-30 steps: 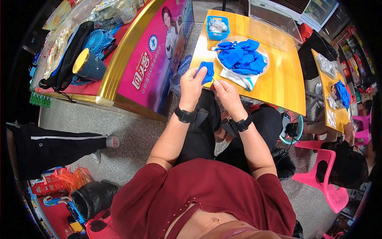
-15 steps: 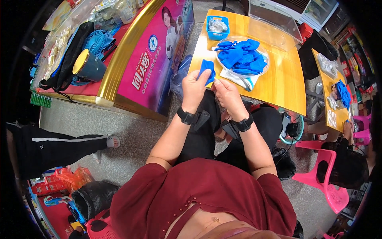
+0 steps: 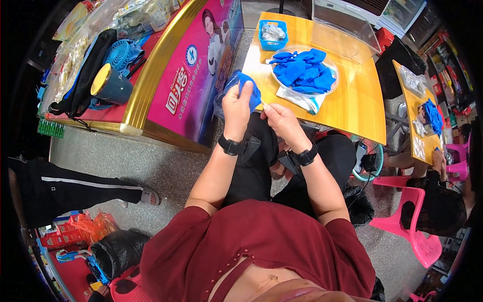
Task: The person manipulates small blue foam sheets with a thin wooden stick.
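Observation:
My left hand [image 3: 236, 113] is closed on a blue fabric piece [image 3: 255, 96], which puffs out around the thumb at the table's near left corner. My right hand [image 3: 282, 121] is in a pinch just beside it, at a small pale tip by the edge of the fabric; what that tip belongs to is too small to tell. Past both hands, a heap of similar blue fabric pieces [image 3: 304, 73] lies on a round clear tray [image 3: 333, 83]. Under the tray's near edge sticks out a white and blue flat packet [image 3: 297, 102].
On the wooden table [image 3: 357, 110] stand a blue basket [image 3: 273, 44] of clear-wrapped items and a clear plastic box [image 3: 347, 38]. A counter [image 3: 186, 85] with a pink front runs along the left. At right are a pink chair [image 3: 410, 221] and another person's hand [image 3: 438, 160] at a second table.
My left hand has moved slightly left and turned, and the blue fabric now spreads wider behind it. My right hand has shifted a little left and down. The bystander's foot at left has moved right.

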Motion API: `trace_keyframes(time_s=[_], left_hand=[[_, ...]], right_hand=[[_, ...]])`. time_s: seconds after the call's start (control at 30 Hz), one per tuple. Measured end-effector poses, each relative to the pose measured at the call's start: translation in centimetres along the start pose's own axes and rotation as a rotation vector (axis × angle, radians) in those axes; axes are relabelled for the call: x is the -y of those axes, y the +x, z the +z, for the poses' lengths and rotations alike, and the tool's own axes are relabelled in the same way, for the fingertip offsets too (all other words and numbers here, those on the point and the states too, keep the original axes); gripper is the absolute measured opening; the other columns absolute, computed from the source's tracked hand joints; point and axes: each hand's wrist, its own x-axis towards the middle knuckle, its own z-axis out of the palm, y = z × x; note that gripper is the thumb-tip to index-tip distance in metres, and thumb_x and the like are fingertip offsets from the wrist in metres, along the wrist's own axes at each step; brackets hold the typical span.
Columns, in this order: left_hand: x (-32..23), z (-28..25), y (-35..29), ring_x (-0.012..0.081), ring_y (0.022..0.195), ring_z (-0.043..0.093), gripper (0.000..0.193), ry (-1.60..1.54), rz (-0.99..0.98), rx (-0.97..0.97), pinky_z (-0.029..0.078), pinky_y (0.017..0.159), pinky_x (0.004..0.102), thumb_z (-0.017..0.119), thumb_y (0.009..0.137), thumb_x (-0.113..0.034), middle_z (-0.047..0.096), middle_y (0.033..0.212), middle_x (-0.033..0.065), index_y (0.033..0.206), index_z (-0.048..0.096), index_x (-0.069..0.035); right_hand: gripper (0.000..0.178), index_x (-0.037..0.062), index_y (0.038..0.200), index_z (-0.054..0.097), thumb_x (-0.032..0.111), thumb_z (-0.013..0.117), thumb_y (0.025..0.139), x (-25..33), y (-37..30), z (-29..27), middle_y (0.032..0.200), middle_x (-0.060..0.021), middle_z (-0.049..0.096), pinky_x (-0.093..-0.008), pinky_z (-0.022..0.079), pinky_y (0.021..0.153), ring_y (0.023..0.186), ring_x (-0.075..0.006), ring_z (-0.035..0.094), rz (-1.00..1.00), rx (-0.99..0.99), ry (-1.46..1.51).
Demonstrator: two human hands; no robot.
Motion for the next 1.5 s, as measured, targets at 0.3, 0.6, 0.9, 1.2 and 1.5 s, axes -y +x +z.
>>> trace_keyframes(time_s=[0.3,0.6,0.9,1.2,1.5], left_hand=[[0.6,1.6,-1.6,0.0031,0.049,0.048,0.035,-0.062,-0.009,0.034,0.034,0.044,0.0201,0.059,0.096,-0.023,0.052,0.059,-0.0032,0.065,0.051,-0.009],[-1.5,0.8,-0.5,0.0000,0.061,0.040,0.038,0.088,0.092,0.018,0.034,0.051,0.0203,0.056,0.098,-0.028,0.050,0.064,-0.0068,0.070,0.054,-0.002],[0.3,-0.1,-0.1,0.0015,0.058,0.034,0.041,0.061,0.140,-0.057,0.029,0.048,0.0225,0.052,0.100,-0.029,0.041,0.062,-0.0075,0.067,0.049,-0.004],[-0.5,2.0,-2.3,0.0023,0.048,0.043,0.033,-0.048,0.075,0.020,0.033,0.045,0.0204,0.051,0.100,-0.029,0.053,0.059,-0.0035,0.082,0.063,-0.003],[-1.8,0.1,-0.1,0.0044,0.077,0.057,0.019,-0.432,-0.145,0.056,0.046,0.068,0.0207,0.062,0.094,-0.021,0.064,0.089,-0.0006,0.095,0.064,-0.003]], right_hand=[[0.027,0.0103,0.084,0.052,0.031,0.047,0.100,-0.5,-0.8,1.3,0.058,0.0097,0.032,-0.0185,0.018,0.040,0.043,-0.0010,0.024,0.118,0.066,0.480],[0.027,0.0091,0.085,0.051,0.031,0.047,0.100,-0.7,-0.5,0.8,0.057,0.0091,0.032,-0.0189,0.018,0.040,0.042,-0.0014,0.024,0.019,0.072,0.407],[0.028,0.0086,0.085,0.052,0.030,0.046,0.101,-0.6,-1.2,2.2,0.057,0.0091,0.032,-0.0204,0.017,0.039,0.042,-0.0023,0.023,0.105,0.098,0.533],[0.026,0.0098,0.086,0.049,0.030,0.046,0.101,-0.4,-1.2,1.7,0.057,0.0089,0.028,-0.0193,0.017,0.040,0.042,-0.0025,0.021,0.062,0.119,0.621],[0.027,0.0081,0.086,0.051,0.031,0.047,0.100,-0.8,-0.9,1.5,0.056,0.0082,0.030,-0.0202,0.017,0.040,0.042,-0.0024,0.024,-0.007,0.158,0.492]])
